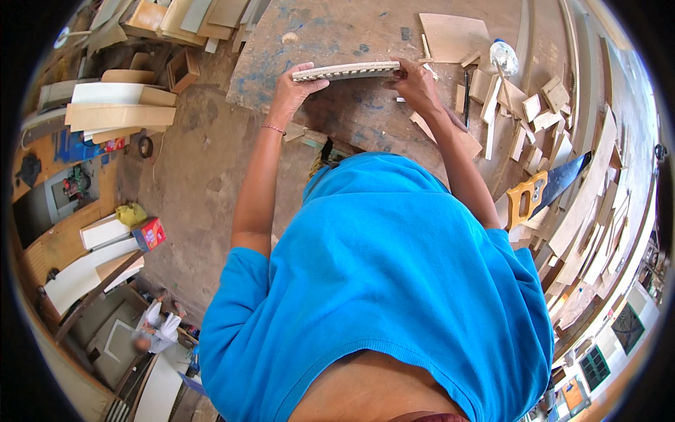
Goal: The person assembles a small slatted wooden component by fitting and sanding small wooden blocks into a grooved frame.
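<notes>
Over the near part of a worn wooden workbench (325, 32), I hold a thin, slightly curved wooden board (348, 69) edge-on. Small, evenly spaced notches run along its lower edge. My left hand (301, 79) pinches its left end, thumb below and fingers above. At the other end my right hand (413, 79) is closed on the board, its fingertips partly hidden. The broad face of the board is turned away from view.
Right of my right arm lie several wood offcuts (534, 105), a clear plastic bottle (503, 58) and a handsaw (527, 197) with a yellow handle. A flat wooden panel (455, 36) rests farther back. Boards (119, 105) are stacked at left; another person (156, 330) sits at lower left.
</notes>
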`<state>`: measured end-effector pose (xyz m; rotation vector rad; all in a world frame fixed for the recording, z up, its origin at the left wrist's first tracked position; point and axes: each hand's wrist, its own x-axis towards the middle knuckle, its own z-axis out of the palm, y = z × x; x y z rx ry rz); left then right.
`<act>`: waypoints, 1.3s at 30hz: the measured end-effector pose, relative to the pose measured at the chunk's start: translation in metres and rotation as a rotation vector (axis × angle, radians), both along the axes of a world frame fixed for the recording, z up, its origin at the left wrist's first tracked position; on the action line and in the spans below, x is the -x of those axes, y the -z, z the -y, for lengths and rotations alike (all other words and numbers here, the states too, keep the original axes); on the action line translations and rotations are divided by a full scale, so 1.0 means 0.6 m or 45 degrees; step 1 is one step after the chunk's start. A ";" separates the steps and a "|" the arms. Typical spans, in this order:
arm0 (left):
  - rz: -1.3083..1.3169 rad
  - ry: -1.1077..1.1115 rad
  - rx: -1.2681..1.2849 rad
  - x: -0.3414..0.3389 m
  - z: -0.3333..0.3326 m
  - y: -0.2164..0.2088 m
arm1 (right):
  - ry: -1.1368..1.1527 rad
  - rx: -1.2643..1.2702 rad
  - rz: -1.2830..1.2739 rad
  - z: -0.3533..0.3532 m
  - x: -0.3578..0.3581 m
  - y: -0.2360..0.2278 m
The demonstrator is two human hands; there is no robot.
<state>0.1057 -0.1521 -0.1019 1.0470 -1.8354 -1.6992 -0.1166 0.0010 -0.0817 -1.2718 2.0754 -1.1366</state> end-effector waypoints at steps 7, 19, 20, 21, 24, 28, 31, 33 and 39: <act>0.046 -0.024 -0.397 0.010 0.011 -0.046 | -0.054 -0.151 0.003 0.011 0.010 -0.017; 0.211 -0.078 -0.387 0.014 0.001 -0.063 | 0.144 -0.488 0.311 0.025 0.002 -0.052; 0.224 -0.079 -0.411 0.016 0.001 -0.074 | 0.143 -0.513 0.322 0.025 0.001 -0.057; 0.244 -0.069 -0.412 0.021 0.003 -0.086 | 0.166 -0.529 0.378 0.026 0.001 -0.060; 0.279 -0.088 -0.460 0.027 0.009 -0.096 | 0.211 -0.548 0.525 0.027 0.002 -0.053; 0.263 -0.092 -0.512 0.028 0.017 -0.087 | 0.284 -0.485 0.600 0.033 0.001 -0.053; 0.243 -0.125 -0.596 0.029 0.020 -0.084 | 0.300 -0.562 0.633 0.039 0.004 -0.058; 0.323 -0.101 -0.626 0.032 0.024 -0.087 | 0.310 -0.561 0.647 0.042 0.003 -0.060; 0.297 -0.080 -0.597 0.031 0.025 -0.083 | 0.329 -0.587 0.754 0.047 0.007 -0.068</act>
